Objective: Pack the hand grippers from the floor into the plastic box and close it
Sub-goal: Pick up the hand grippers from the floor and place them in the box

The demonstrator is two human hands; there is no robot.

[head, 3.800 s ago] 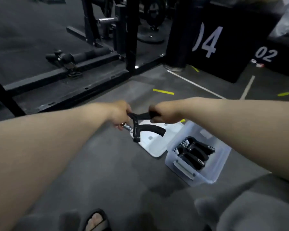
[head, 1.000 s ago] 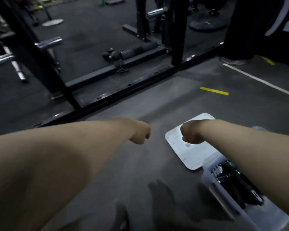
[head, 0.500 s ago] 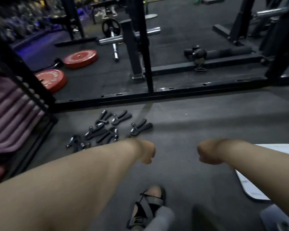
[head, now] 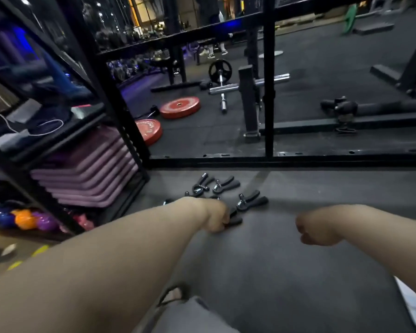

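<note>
Your view is dim throughout. Blue-violet glow sits upper left behind the rack; warm light far off, top centre. Chrome bar glints. Floor flat grey, shadows soft. Hand grippers read as dark shapes. Uprights bow near the edges; left shelves smear.

Left hand around a hand gripper on the floor; right hand an empty fist.

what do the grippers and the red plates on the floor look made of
Grippers: matte black handles, likely plastic or rubber-coated, with a shiny metal spring at the joint. Red plates: dull, even red with no glare, probably rubber bumper plates.
</note>
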